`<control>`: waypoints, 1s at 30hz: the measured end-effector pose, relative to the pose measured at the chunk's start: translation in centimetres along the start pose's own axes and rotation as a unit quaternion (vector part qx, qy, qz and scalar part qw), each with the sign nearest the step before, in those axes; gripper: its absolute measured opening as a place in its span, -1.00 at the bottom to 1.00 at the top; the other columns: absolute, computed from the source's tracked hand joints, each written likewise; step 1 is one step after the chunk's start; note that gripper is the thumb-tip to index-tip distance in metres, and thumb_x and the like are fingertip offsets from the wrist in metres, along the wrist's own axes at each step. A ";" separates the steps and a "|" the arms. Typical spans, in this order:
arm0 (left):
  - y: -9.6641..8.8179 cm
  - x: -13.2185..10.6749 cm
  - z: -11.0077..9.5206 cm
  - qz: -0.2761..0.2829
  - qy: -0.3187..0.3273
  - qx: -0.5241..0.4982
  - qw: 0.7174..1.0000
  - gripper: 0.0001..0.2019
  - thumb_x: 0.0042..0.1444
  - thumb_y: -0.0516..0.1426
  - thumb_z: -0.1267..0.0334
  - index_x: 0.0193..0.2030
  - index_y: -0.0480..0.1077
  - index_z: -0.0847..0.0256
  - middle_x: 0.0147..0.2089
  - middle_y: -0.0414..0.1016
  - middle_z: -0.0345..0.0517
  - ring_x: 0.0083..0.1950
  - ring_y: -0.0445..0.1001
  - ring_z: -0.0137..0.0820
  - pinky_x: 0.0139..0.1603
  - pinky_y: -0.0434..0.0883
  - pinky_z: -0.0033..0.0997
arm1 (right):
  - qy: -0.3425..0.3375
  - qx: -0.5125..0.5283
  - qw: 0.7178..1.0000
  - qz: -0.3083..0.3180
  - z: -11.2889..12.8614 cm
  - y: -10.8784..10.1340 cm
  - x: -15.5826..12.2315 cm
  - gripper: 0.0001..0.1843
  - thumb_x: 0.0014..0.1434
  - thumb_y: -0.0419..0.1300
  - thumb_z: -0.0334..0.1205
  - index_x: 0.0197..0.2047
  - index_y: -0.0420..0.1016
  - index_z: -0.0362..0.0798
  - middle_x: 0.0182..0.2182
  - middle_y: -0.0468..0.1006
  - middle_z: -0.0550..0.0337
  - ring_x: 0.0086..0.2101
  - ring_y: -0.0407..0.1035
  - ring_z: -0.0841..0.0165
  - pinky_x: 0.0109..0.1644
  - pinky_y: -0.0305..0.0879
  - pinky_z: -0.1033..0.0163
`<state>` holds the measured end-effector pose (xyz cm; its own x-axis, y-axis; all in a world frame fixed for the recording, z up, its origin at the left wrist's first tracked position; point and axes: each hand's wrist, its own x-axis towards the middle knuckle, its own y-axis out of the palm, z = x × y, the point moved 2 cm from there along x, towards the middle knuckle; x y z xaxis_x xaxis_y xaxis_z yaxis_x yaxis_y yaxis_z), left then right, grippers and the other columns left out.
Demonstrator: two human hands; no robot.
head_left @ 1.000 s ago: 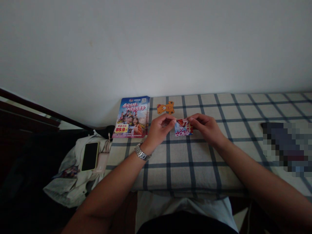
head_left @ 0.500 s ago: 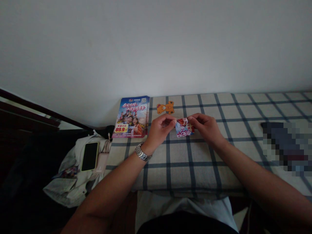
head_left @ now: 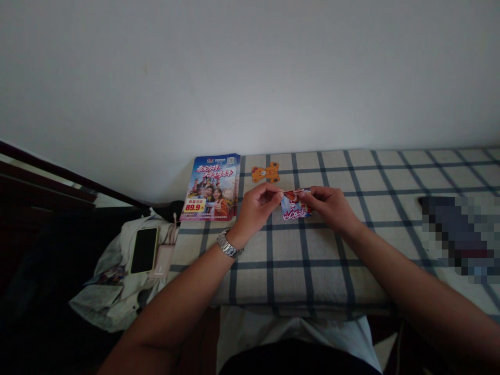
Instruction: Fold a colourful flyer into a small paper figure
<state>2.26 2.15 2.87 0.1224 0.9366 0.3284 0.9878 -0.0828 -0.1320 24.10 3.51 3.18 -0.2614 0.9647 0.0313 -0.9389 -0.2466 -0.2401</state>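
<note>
A small folded piece of printed paper (head_left: 295, 208), red, white and blue, is held between my two hands a little above the checked cloth. My left hand (head_left: 261, 205), with a metal watch on its wrist, pinches the paper's left edge between thumb and fingers. At its upper right, my right hand (head_left: 328, 205) has thumb and fingers closed on the top edge. Left of my hands lies a stack of flyers (head_left: 211, 192) with matching colours. Two orange bear cutouts (head_left: 265, 172) lie just beyond my left hand.
A checked cloth (head_left: 289, 286) covers the surface, which runs along a pale wall (head_left: 250, 78). At the lower left a phone (head_left: 144, 251) rests on light-coloured clothing (head_left: 113, 297). A dark, partly pixelated object (head_left: 441, 219) lies at the right.
My right thumb and fingers have slid left along the paper's top edge, covering more of it. My left hand keeps its pinch in the same place.
</note>
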 end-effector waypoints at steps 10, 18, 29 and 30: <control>0.1 0.2 0.5 0.027 0.009 -0.010 1.000 -0.78 0.34 0.30 0.06 -0.17 0.54 0.18 -0.24 0.59 -0.15 -0.25 0.53 -0.44 -0.21 0.47 -0.46 | -0.007 -0.050 0.999 -0.006 0.4 0.0 0.0 -0.47 0.25 0.33 0.28 -0.41 0.57 -0.06 -0.55 0.49 0.21 -0.51 0.25 0.40 -0.46 0.06 0.24; 0.0 0.2 0.3 0.029 0.011 0.011 0.999 -0.81 0.32 0.31 0.12 -0.19 0.51 0.19 -0.28 0.54 -0.18 -0.28 0.49 -0.46 -0.23 0.44 -0.47 | -0.013 -0.044 0.999 0.009 0.5 0.3 -0.2 -0.50 0.29 0.29 0.25 -0.33 0.60 -0.07 -0.55 0.42 0.24 -0.51 0.21 0.41 -0.47 0.02 0.25; -0.1 0.0 0.6 0.018 0.012 0.022 1.000 -0.81 0.33 0.30 0.10 -0.19 0.50 0.17 -0.26 0.57 -0.16 -0.27 0.50 -0.43 -0.21 0.46 -0.42 | -0.010 0.014 0.999 0.039 0.1 0.4 -0.1 -0.56 0.18 0.43 0.18 -0.21 0.62 -0.05 -0.40 0.58 0.18 -0.41 0.38 0.33 -0.37 0.24 0.23; 0.0 0.0 0.5 0.020 0.010 0.023 0.999 -0.80 0.33 0.30 0.09 -0.19 0.50 0.17 -0.26 0.57 -0.16 -0.27 0.51 -0.43 -0.21 0.47 -0.42 | -0.008 0.012 0.999 0.038 0.1 0.4 -0.1 -0.56 0.17 0.43 0.19 -0.22 0.62 -0.05 -0.40 0.58 0.17 -0.41 0.39 0.32 -0.37 0.25 0.23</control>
<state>2.18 2.34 2.40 0.1639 0.9256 0.3412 0.9767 -0.1037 -0.1881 23.71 3.33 3.15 -0.3349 0.9418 0.0295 -0.9216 -0.3209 -0.2186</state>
